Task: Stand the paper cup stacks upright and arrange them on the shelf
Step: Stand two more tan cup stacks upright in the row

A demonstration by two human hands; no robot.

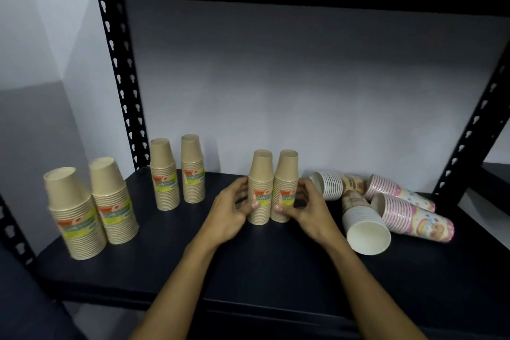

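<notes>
Two brown paper cup stacks stand upright side by side in the middle of the dark shelf (248, 262). My left hand (234, 208) cups the left stack (259, 188), thumb on its front. My right hand (306, 207) cups the right stack (285, 185) the same way. Two more brown stacks (178, 171) stand at the back left, and another pair (91, 207) stands near the front left. On the right, several stacks lie on their sides: white ones (364, 226) and pink patterned ones (411, 212).
Black perforated uprights rise at the back left (121, 83) and at the right (474, 124). A white wall backs the shelf. A black shelf board hangs overhead. The shelf's front edge (193, 298) runs below my forearms.
</notes>
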